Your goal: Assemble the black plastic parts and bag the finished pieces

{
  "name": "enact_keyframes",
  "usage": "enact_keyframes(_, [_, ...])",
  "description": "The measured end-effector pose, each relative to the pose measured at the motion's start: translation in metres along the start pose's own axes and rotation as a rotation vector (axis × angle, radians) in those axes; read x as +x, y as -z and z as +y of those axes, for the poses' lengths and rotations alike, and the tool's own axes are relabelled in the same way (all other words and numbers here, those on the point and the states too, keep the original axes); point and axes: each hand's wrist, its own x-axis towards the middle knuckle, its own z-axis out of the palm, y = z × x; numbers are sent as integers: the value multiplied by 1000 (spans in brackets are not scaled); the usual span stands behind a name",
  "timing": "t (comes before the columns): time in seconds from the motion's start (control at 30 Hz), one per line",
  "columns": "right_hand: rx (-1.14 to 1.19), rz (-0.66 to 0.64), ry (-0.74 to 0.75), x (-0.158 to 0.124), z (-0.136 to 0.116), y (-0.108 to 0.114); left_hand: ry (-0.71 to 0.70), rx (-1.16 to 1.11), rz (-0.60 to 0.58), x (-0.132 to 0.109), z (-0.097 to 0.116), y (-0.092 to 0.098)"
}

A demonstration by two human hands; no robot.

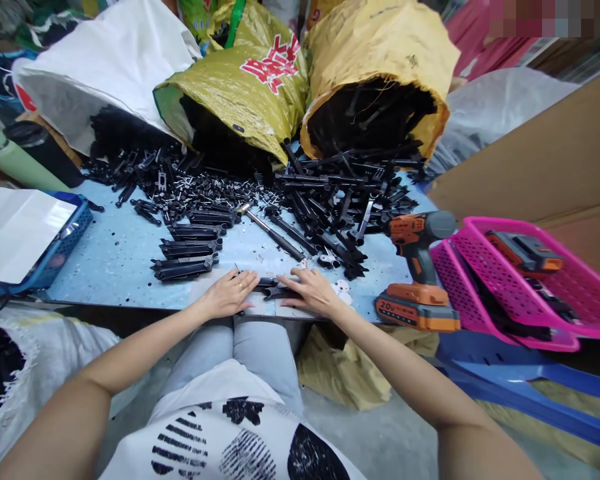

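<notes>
My left hand (pixel 227 293) lies nearly flat at the table's front edge, fingers stretched out over the left ends of some black plastic parts (pixel 269 288). Facing it from the other side, my right hand (pixel 313 292) has its fingers apart, the tips at the right ends of the same parts. Both hands partly cover these pieces, so I cannot make out their full shape. Behind my left hand, long black parts (pixel 185 267) are stacked in a row of small bundles. A hammer (pixel 275 235) with a dark grip lies beyond the hands.
Loose black parts (pixel 330 193) and small metal pins (pixel 205 190) are heaped at the back, before a white sack (pixel 115 60), a green-yellow sack (pixel 235 87) and a yellow sack (pixel 380 40). An orange cordless drill (pixel 417 267) stands right, beside pink baskets (pixel 510 267). A blue basket (pixel 83 223) sits left.
</notes>
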Motion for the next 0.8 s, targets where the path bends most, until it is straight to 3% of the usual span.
enact_keyframes(0.07, [-23, -53, 35, -5, 7, -5, 20, 32, -78, 14, 0, -1])
enact_keyframes(0.2, [-98, 11, -87, -4, 12, -6, 87, 106, -118, 30, 8, 3])
enact_keyframes(0.33, [-139, 29, -94, -6, -2, -5, 166, 86, -99, 34, 14, 7])
enact_keyframes(0.5, [-174, 169, -85, -10, -29, -4, 249, -95, 9, 24, 13, 10])
enact_keyframes(0.63, [15, 202, 137, -10, -50, 36, 291, -366, 95, -3, 32, 37])
enact_keyframes(0.73, [326, 212, 397, -6, -74, 79, 169, -616, 171, -26, 65, 69])
enact_keyframes(0.8, [543, 229, 521, -1, -94, 96, 89, -760, 251, -38, 87, 86])
